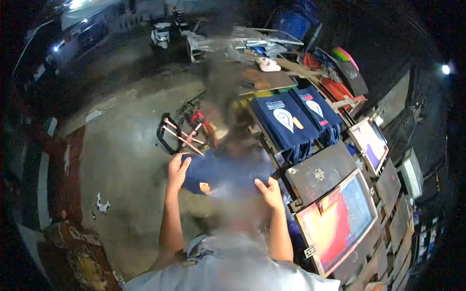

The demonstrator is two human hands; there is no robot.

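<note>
Presently both hands hold a navy blue cloth bag (221,172) up by its top edge, spread above the concrete floor (126,160), just left of the printing desk (320,172). Left hand (177,170) is clamped on the left corner, right hand (270,191) on the right. Judged step: carrying the bag. Next move calls for laying it flat without creasing, near the printed bags (286,121).

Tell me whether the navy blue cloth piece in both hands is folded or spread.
Spread: the navy blue cloth piece stretches flat between left hand and right hand.
</note>
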